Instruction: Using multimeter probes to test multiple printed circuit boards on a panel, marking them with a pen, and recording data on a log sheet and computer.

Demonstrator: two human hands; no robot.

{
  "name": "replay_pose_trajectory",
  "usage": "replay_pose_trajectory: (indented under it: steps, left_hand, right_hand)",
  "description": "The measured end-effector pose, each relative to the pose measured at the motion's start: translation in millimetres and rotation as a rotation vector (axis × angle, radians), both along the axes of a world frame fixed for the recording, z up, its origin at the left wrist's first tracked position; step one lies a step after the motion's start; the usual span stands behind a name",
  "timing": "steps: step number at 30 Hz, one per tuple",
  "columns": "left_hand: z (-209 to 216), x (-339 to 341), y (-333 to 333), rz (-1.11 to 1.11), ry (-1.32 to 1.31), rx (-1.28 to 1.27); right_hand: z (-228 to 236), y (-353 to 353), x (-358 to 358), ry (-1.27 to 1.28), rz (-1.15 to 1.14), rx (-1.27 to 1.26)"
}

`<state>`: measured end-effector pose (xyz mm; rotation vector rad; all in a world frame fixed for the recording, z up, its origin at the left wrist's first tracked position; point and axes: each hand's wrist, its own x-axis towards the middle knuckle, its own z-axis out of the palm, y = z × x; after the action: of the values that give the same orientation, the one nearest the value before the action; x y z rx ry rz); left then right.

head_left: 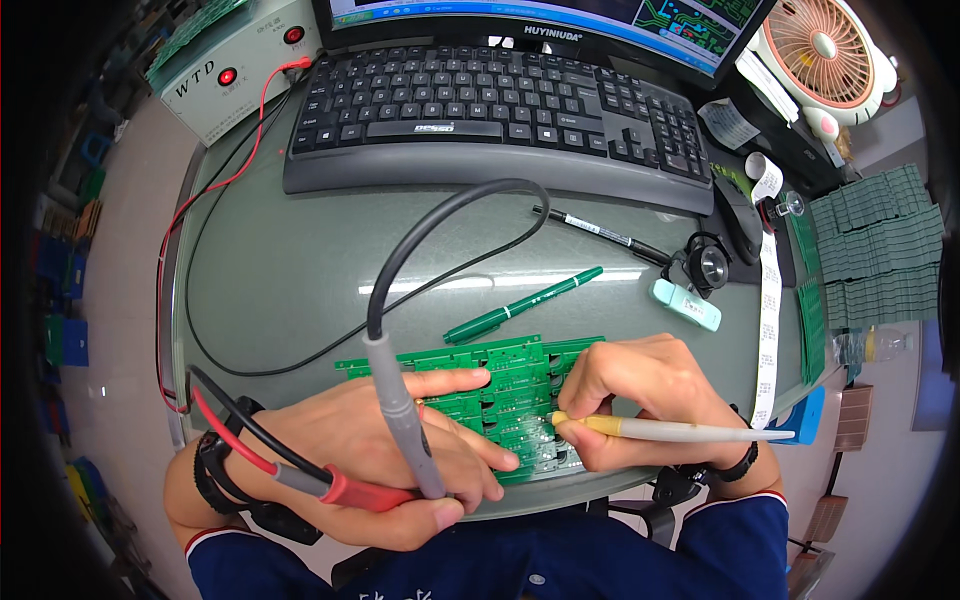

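A green circuit board panel lies on the bench, under and between the person's two grips. The left grip reaches over its left part, with outstretched fingers laid on the panel. Its thumb pinches a grey probe, which stands tilted across the back of the fingers; a red probe lies along the same hand, its end near the thumb.

The right grip is over the panel's right part, thumb and forefinger pressed together on the yellow end of a pen-shaped tool. The tool's pale, tapering tail points away to the right; whether its tip touches the panel cannot be told.

Just beyond the panel, ahead of both grips, lies a green marker. Farther ahead is a black-capped pen, its lower end near a black loupe. A mint-coloured block lies ahead of the right grip, and a white paper strip runs down to its right.

Well ahead of the grips are a black keyboard, a mouse and a monitor. A white box with red lights sits beyond the left grip, a stack of green boards well to the right.
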<state>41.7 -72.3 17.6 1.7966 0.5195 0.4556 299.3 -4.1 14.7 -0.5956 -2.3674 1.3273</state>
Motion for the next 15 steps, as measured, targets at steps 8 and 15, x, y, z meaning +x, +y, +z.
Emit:
replay_pose_trajectory:
  steps: [8,15]
  left_hand:
    - [-0.2,-1.8,0.9,-0.017,0.012,0.038]
    - [-0.7,-1.9,0.1,-0.027,-0.006,0.039]
  right_hand:
    - [-1.7,0.5,0.1,0.005,0.01,0.023]
    - [-2.2,0.3,0.4,0.023,0.008,0.035]
